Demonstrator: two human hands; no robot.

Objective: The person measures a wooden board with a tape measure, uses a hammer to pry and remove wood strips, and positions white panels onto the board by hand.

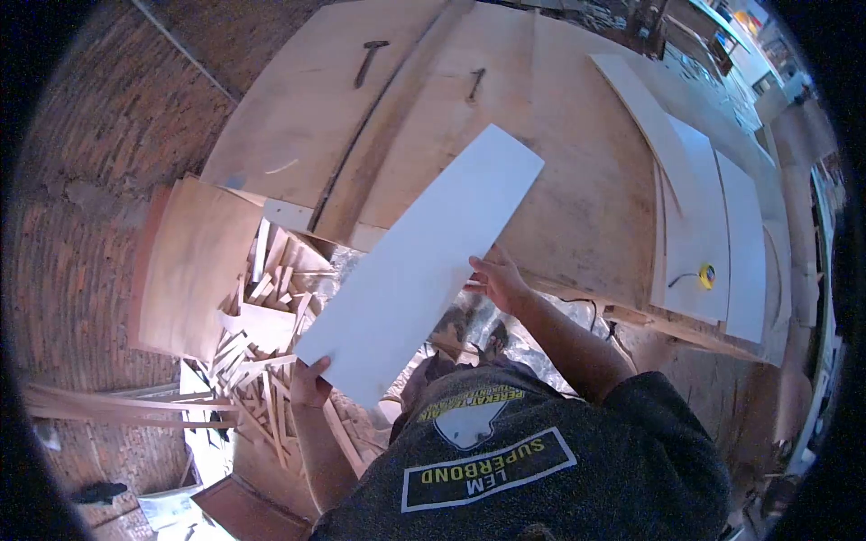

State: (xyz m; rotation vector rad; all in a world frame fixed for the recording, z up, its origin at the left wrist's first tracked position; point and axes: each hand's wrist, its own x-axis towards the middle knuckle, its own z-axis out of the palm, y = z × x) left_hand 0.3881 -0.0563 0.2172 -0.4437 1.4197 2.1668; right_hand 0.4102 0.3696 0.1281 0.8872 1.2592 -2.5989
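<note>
A long white board [424,252] with one narrowed end lies slantwise in front of me, its far end over the wooden workbench. My left hand [311,383] grips the near left corner, thumb on top and the other fingers hidden underneath. At the right edge, about midway along, my right hand [499,281] holds the board, its fingertips against the edge. Beyond the board, a hammer [368,65] and a smaller tool [476,85], perhaps another hammer, rest on the workbench [577,207].
More white panels [702,212] lie at the bench's right side, with a yellow tape measure [706,276] on one. Wood offcuts [262,361] pile up on the floor at left. A brown sheet [194,266] leans near the brick wall [86,207]. Long strips [126,408] jut in below it.
</note>
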